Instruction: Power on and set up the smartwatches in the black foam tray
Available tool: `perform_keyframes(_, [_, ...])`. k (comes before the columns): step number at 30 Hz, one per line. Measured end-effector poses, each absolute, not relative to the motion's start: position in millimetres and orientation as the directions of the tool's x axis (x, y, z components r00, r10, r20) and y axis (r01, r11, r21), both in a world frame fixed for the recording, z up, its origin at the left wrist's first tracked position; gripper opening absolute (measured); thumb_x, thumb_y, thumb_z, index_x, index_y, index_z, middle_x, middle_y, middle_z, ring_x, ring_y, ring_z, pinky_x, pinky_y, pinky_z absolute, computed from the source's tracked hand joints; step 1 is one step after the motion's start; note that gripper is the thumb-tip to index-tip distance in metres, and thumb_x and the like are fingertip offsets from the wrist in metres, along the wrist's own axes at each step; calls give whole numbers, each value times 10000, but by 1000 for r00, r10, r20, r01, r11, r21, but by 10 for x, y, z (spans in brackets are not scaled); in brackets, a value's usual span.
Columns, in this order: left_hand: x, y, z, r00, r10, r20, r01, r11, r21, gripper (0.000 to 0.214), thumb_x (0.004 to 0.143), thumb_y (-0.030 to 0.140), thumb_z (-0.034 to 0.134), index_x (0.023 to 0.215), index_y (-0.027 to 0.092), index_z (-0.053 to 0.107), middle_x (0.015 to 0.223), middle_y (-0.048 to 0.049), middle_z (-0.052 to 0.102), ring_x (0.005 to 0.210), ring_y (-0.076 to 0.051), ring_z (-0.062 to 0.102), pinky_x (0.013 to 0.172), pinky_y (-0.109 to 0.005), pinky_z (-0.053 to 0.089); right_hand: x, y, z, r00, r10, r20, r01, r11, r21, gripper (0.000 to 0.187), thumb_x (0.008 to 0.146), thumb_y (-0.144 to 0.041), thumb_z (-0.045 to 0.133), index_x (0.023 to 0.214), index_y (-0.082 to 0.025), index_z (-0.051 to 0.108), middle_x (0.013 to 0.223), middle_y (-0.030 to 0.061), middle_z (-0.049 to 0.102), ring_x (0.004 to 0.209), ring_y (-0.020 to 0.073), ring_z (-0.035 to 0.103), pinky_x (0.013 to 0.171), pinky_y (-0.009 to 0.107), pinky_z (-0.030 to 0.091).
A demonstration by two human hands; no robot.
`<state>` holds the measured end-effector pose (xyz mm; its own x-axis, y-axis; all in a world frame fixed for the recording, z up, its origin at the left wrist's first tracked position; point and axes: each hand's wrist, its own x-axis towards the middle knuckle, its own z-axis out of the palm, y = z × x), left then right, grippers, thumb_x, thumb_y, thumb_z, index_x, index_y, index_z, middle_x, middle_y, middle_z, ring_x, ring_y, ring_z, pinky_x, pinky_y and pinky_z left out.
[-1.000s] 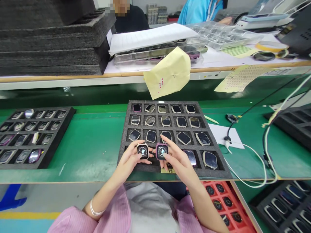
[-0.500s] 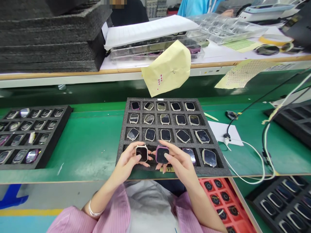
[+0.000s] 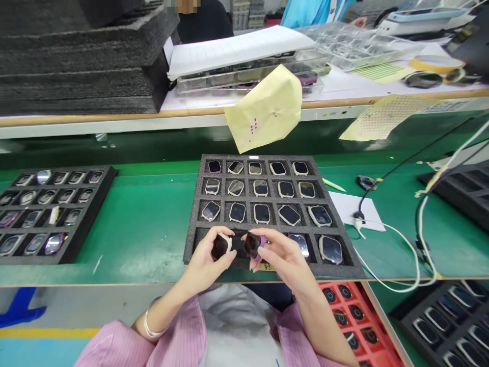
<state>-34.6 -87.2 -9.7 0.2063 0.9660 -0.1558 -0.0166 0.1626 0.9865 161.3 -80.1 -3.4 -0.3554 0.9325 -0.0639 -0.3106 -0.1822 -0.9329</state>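
A worker in a pink striped shirt held two watches above the front row of a central foam tray (image 3: 195, 216) on a green counter (image 3: 148, 219). The left hand (image 3: 208, 262) had its fingers closed around a pale-cased watch (image 3: 220, 246), which was tilted, over the left part of the central tray's front row. The fingers of the right hand (image 3: 284, 257) gripped a purple-cased watch (image 3: 252, 245), also tilted, near the middle of the same row. The two watches were held close together but apart, their faces dark.

The three rows behind the hands each carried five watches, the one in the central tray's far left corner cased in purple. Two more lay at the right end of its front row; the hands partly hid the rest of that row. A small yellow label (image 3: 266, 266) showed at the tray's front edge.

To the left of the central tray sat a second foam tray (image 3: 93, 224) filled with watches. To its right lay a pale green stick (image 3: 333, 184) and a white card (image 3: 369, 214), with cables (image 3: 422, 250) farther right. A red tray (image 3: 359, 300) of round-faced pieces stood below it to the right. Behind and above it, a yellow paper (image 3: 265, 109) hung from a shelf (image 3: 183, 112), and beyond the shelf were a person in black (image 3: 206, 23) and another in blue (image 3: 305, 12).
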Motion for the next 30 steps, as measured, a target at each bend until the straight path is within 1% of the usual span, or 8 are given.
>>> perform_keyframes(2, [-336, -883, -91, 198, 966, -167, 1, 170, 985, 288, 811, 231, 630, 1077, 228, 517, 703, 48, 473, 552, -107, 470, 525, -215, 412, 1606, -803, -32, -351, 934, -65, -317, -183, -931, 310, 875, -231, 672, 1183, -220, 639, 850, 33, 670, 611, 154, 664, 570, 291, 582])
perform_keyframes(5, [-294, -884, -75, 171, 975, -145, -14, 150, 989, 318, 805, 222, 634, 1101, 225, 518, 766, 31, 494, 563, -104, 469, 531, -219, 412, 1612, -787, -26, -379, 925, -32, -349, -175, -921, 381, 874, -253, 670, 1249, -235, 604, 900, 46, 665, 605, 161, 665, 508, 273, 563])
perform_keyframes(9, [-220, -868, -82, 190, 975, -111, -61, 124, 990, 379, 802, 188, 630, 1159, 220, 507, 862, 8, 509, 622, -105, 471, 578, -223, 406, 1625, -771, -9, -382, 924, -33, -366, -183, -913, 356, 859, -247, 684, 1211, -238, 629, 957, 62, 670, 598, 150, 656, 475, 237, 531])
perform_keyframes(12, [-206, -861, -106, 206, 973, -103, -69, 119, 990, 370, 812, 175, 608, 1164, 219, 502, 853, 13, 502, 612, -100, 458, 575, -219, 394, 1620, -782, 9, -335, 941, -54, -368, -184, -912, 334, 847, -249, 694, 1177, -231, 650, 997, 70, 669, 597, 140, 645, 489, 231, 523])
perform_keyframes(18, [-252, -860, -133, 214, 969, -121, 24, 118, 993, 305, 814, 176, 590, 1111, 205, 527, 805, 21, 516, 531, -84, 423, 522, -216, 370, 1609, -808, 9, -336, 939, -69, -377, -201, -904, 312, 858, -253, 684, 1167, -212, 663, 824, 37, 670, 552, 125, 615, 511, 233, 526])
perform_keyframes(21, [-249, -866, -144, 194, 975, -113, 15, 112, 994, 341, 816, 167, 580, 1147, 205, 506, 823, 19, 506, 536, -81, 429, 521, -214, 375, 1612, -818, -2, -343, 938, -57, -371, -191, -909, 348, 860, -254, 682, 1205, -229, 638, 852, 42, 672, 593, 142, 637, 509, 231, 529])
perform_keyframes(24, [-246, -882, -159, 188, 978, -94, 3, 95, 995, 382, 817, 151, 571, 1185, 207, 485, 824, 22, 494, 543, -77, 431, 522, -209, 376, 1614, -827, -17, -348, 936, -55, -360, -187, -914, 352, 866, -257, 679, 1213, -229, 629, 814, 33, 662, 603, 139, 634, 503, 214, 520])
perform_keyframes(30, [-257, -903, -155, 210, 972, -105, 36, 99, 994, 316, 827, 128, 542, 1130, 201, 489, 758, 47, 450, 513, -64, 412, 513, -200, 368, 1605, -839, -32, -328, 942, -65, -352, -186, -917, 345, 876, -267, 670, 1215, -225, 626, 897, 52, 671, 590, 121, 622, 523, 219, 534])
